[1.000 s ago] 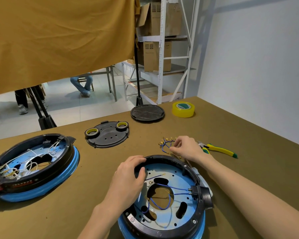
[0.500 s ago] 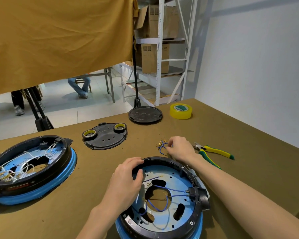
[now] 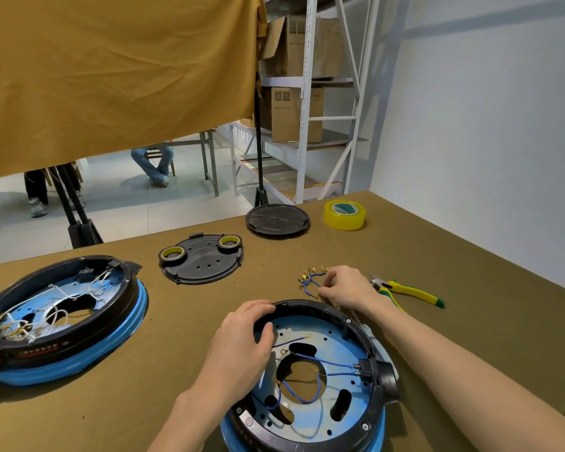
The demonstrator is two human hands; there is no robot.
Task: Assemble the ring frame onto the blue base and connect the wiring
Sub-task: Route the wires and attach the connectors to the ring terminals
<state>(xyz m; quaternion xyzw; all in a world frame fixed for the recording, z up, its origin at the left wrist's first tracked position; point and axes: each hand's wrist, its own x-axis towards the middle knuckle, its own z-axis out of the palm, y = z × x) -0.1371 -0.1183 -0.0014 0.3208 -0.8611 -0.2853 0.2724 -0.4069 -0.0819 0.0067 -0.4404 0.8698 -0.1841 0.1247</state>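
Observation:
A black ring frame [image 3: 356,324] sits on a blue base [image 3: 377,429] close to the table's front edge, with blue wires [image 3: 320,358] running across its light blue inner plate to a black connector block [image 3: 371,370] on the right rim. My left hand [image 3: 238,340] grips the ring's far left rim, thumb inside. Just beyond the ring, my right hand [image 3: 346,287] pinches at a loose bundle of blue wires with gold terminals [image 3: 309,280] lying on the table.
A second ring-and-base unit with white wiring [image 3: 59,318] lies at the left. Behind are a black plate carrying two tape rolls [image 3: 203,259], a round black cover [image 3: 276,220] and a yellow tape roll [image 3: 344,214]. Yellow-green pliers [image 3: 405,290] lie right of my right hand.
My right hand has stayed on the loose wire bundle, shifting its fingers a little. The left hand holds the same spot on the ring. The view has drifted slightly.

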